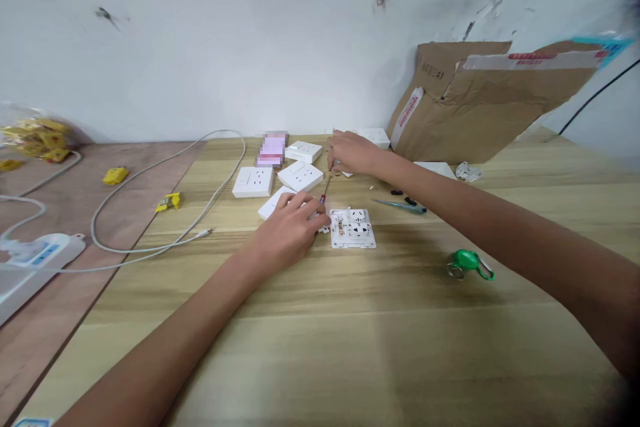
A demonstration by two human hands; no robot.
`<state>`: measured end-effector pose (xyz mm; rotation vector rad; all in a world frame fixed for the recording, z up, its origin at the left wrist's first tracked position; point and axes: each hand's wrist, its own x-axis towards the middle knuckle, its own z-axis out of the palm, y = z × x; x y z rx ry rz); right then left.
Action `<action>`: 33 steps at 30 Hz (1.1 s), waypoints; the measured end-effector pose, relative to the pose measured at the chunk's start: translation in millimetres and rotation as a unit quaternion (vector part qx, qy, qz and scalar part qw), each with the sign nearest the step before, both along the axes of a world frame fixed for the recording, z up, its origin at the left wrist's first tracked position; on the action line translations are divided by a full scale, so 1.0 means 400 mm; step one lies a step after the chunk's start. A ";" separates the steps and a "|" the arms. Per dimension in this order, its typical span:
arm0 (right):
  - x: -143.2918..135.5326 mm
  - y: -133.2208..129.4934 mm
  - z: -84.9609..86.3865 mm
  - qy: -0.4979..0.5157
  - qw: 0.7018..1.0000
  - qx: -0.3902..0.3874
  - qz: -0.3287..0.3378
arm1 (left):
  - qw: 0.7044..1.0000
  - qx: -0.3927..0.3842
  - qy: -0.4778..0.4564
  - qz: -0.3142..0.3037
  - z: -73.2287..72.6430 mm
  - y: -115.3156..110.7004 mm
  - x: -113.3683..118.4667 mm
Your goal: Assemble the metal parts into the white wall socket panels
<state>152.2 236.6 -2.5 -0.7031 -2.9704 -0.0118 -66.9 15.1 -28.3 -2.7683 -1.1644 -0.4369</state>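
Observation:
My left hand [293, 230] rests on the table with curled fingers, its tips at the left edge of an uncovered white wall socket [366, 237]. Brass contacts show on that socket's left side. What lies under these fingers is hidden. Just beyond them is a thin screwdriver [323, 199] with a red and blue handle, its shaft pointing away from me. Farther back, my right hand [353, 152] reaches down with bent, closed fingers among small parts near the wall. A white piece is partly visible beneath it; whatever its fingertips grip is too small to make out.
White sockets [253, 181] lie left of my hands, near a blurred phone [272, 148]. On the right are tweezers [400, 205], a green key reel [466, 259] and a cardboard box [465, 107]. A white cable [95, 220] loops toward a power strip [45, 260].

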 end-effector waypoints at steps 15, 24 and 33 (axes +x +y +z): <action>0.172 -0.163 0.054 -0.031 0.998 0.004 -0.046 | 1.000 -0.010 0.004 0.019 0.001 0.000 0.006; 0.191 -0.127 0.004 -0.027 0.996 -0.032 -0.081 | 1.000 -0.010 0.004 0.018 0.003 0.003 0.001; 0.175 -0.269 0.017 0.267 0.937 -0.195 -0.111 | 0.998 -0.044 -0.046 0.010 0.017 -0.001 -0.012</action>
